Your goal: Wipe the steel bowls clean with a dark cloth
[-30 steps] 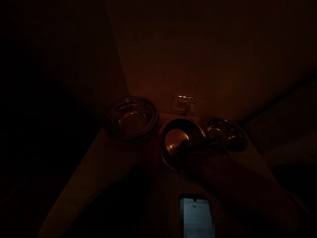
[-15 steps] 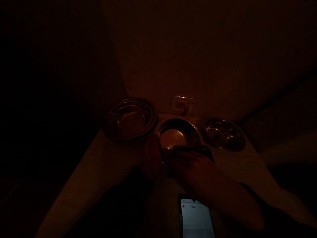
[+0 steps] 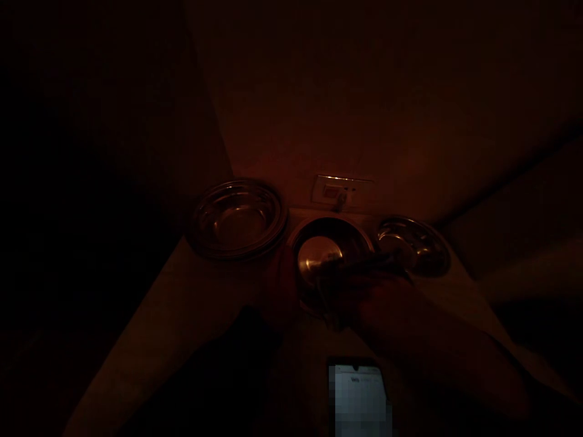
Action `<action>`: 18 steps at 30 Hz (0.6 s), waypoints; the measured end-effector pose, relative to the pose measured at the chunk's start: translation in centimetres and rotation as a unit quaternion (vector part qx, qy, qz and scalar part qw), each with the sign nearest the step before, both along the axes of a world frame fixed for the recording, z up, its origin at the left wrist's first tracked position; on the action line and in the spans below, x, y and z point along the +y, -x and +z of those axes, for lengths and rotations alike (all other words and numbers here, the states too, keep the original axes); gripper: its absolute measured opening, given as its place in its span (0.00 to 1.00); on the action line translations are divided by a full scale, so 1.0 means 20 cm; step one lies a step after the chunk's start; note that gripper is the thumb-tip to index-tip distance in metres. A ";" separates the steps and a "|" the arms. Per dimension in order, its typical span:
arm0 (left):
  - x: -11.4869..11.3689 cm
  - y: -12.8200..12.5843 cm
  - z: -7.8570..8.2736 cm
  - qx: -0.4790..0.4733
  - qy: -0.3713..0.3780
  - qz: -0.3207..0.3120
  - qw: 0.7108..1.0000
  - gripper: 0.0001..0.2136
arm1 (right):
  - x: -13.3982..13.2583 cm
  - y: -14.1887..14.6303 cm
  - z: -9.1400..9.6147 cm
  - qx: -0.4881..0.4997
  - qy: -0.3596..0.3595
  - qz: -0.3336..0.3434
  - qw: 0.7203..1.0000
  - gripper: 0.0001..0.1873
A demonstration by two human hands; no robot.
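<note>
The scene is very dark. A steel bowl is tilted toward me at the middle of a pale counter. My left hand appears to grip its left rim, fingers closed. My right hand reaches in from the right and is closed on a dark cloth pressed against the bowl's inside and near rim. The fingers are hard to make out in the gloom.
A wide steel plate leans at the back left and another steel bowl sits at the back right. A wall socket is behind them. A lit phone lies at the near edge. Darkness hides both sides.
My right hand with the cloth has swept back to the right over the bowl's near rim, and the bowl has tipped a little more toward me. The left hand stays at the rim.
</note>
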State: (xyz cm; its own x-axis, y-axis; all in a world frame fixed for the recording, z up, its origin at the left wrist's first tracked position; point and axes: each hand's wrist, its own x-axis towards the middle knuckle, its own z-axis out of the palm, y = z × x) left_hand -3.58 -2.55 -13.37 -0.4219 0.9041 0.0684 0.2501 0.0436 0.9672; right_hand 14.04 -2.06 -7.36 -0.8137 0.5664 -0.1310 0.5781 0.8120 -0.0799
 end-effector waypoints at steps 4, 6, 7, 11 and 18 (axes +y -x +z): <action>0.00 -0.01 0.00 -0.029 0.022 -0.006 0.999 0.20 | -0.01 0.09 -0.02 0.052 0.028 0.018 0.998 0.08; 0.00 -0.01 0.00 -0.055 0.031 0.005 0.998 0.21 | -0.02 0.12 -0.03 0.082 0.034 0.021 0.996 0.08; 0.00 -0.01 -0.01 -0.065 0.028 0.009 0.997 0.21 | -0.03 0.12 -0.03 0.083 0.037 0.020 0.996 0.09; 0.01 -0.01 -0.01 -0.065 0.003 0.000 0.998 0.19 | -0.04 0.05 0.00 0.029 0.020 -0.002 0.999 0.10; 0.00 0.00 -0.03 -0.033 0.016 0.039 0.999 0.17 | -0.02 0.10 -0.03 0.061 0.033 0.029 0.997 0.11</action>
